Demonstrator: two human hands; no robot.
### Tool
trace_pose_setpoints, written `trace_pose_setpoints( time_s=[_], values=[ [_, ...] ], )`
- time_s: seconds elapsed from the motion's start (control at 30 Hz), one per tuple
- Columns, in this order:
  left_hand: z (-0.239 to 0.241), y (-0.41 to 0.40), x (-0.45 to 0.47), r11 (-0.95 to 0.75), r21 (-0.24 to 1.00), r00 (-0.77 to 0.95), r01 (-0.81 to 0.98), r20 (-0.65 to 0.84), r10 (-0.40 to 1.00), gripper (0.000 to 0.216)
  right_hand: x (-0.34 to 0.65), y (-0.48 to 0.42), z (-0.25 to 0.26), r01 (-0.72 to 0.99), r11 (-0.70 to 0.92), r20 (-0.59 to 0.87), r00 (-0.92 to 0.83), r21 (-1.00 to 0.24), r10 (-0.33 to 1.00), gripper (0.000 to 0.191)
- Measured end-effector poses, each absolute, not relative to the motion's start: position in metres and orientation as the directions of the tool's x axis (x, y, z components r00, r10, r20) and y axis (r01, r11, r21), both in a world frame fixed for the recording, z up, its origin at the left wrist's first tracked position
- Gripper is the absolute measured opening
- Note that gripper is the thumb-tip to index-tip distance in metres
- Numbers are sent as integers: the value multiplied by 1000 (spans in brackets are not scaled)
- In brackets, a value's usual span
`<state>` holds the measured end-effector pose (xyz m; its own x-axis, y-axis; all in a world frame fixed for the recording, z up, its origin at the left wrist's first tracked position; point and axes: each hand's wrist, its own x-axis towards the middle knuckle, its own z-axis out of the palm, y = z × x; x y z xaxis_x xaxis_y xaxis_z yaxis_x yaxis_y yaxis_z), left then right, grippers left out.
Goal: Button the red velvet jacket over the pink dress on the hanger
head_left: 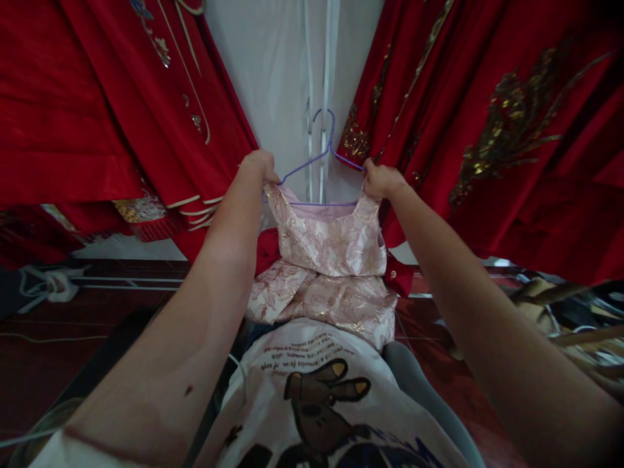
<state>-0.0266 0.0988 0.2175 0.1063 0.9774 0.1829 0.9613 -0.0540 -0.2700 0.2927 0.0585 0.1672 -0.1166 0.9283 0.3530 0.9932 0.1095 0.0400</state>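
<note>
1. The step in hand, judging by the pose, is fitting or straightening the dress [336, 250] on the hanger [330, 148]; the dress is lying at the centre of the frame, its bodice hanging from the straps and its lower part bunching near the white shirt [263, 390].

2. The left hand [262, 165], left of upper centre, is closing its fingers around the strap and the hanger's end; the fingertips are partly hiding, so their exact hold is unclear.

3. The right hand [383, 180], right of upper centre, is pinching the other strap against the hanger's opposite end, thumb and fingers together.

4. Both arms are stretching up the frame from the lower corners, almost straight and converging, with the knuckles facing the camera and the hands standing at nearly equal height.

5. The hook is pointing up in front of the pale posts [325, 65]; whether it is touching them, I cannot tell.

6. The next move seems to be calling for level hands and a firm pinch on both straps, as the smooth wire could be letting them slip.

7. Red garments [112, 97] are hanging at upper left and upper right.
</note>
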Motion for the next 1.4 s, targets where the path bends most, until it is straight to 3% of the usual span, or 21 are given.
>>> trace_pose_setpoints(
  time_s=[0.13,0.27,0.33,0.43,0.6,0.77,0.9,1.07,1.17,1.23,1.3,1.4],
  values=[
    [219,103,0,-137,-129,163,982,222,961,47,282,55,159,990,99,409,-51,-98,911,43],
    [189,100,13,-173,198,132,965,206,970,54,270,48,142,977,80,446,17,-197,895,43],
    [166,94,19,-148,303,43,941,328,944,59,266,45,136,974,61,489,55,-219,870,44],
    [139,83,30,-108,294,-53,950,491,869,58,265,43,136,970,14,540,124,-244,832,45],
    [135,65,31,-60,257,-92,964,541,836,44,267,36,143,956,-54,541,210,-289,814,38],
    [150,44,2,-77,159,-29,984,575,818,44,261,22,137,940,-27,513,210,-340,832,36],
    [146,48,2,-56,197,-65,979,559,827,42,258,23,133,933,-42,536,242,-357,809,35],
    [141,49,6,-131,320,-89,938,589,803,40,266,34,128,951,-21,664,230,-307,711,30],
    [160,40,-11,-363,471,66,804,536,842,43,274,51,120,952,37,720,205,-305,663,26],
    [176,38,-31,-487,635,191,600,477,858,49,276,68,113,944,94,729,178,-316,661,24],
    [184,43,-55,-488,777,212,398,439,873,54,275,86,105,931,148,730,157,-335,666,22],
    [158,66,-90,-397,887,53,234,396,917,60,270,105,94,911,180,730,167,-372,662,23]
  ],
)
